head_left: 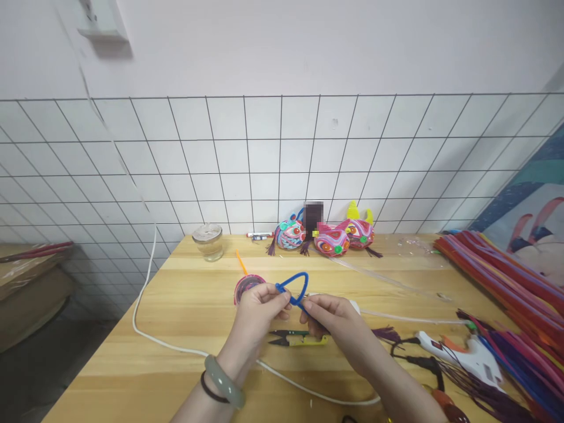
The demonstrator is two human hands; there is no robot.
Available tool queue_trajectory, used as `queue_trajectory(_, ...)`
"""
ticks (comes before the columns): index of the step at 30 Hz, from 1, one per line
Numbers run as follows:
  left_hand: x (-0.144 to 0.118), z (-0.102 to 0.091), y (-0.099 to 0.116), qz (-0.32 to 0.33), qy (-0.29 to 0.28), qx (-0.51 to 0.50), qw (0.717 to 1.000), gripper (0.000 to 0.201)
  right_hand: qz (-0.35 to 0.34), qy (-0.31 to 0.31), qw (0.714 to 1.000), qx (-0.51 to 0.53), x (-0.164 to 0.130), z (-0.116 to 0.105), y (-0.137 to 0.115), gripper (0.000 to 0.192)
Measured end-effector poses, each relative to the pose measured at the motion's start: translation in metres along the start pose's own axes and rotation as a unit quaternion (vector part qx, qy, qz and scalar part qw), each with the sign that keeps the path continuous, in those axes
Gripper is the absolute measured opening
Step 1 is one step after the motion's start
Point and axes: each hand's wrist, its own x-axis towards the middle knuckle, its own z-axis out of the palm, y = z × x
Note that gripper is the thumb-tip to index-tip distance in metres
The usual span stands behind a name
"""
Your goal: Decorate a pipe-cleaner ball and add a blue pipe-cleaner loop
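Note:
Between my hands is a blue pipe cleaner (307,283), bent into a rounded loop above the fingertips. My left hand (265,305) pinches the loop's left side, with thumb and forefinger closed. The other side, where the stem runs down, is gripped by my right hand (329,314), also closed. Just behind my left hand sits a round pink and purple coiled piece (249,282), partly covered, with an orange stick (241,262) beside it. Below the hands lie yellow-handled thread snips (304,339), their handle partly hidden by my right hand.
Colourful coiled fish-like figures (332,241) stand at the wall near a glass jar (208,243). To the right lie a white glue gun (462,355), purple tassels and bundled pipe cleaners (489,276). A white cable (176,348) crosses the table (145,385).

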Motion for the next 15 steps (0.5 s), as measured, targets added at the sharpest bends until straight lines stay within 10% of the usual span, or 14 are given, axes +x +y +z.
queue_trajectory(15,-0.002,-0.006,0.005,-0.133,-0.047,-0.118,0.983,0.009,-0.097,-0.079,0.991,0.038,0.0,-0.01,0.005,0.015)
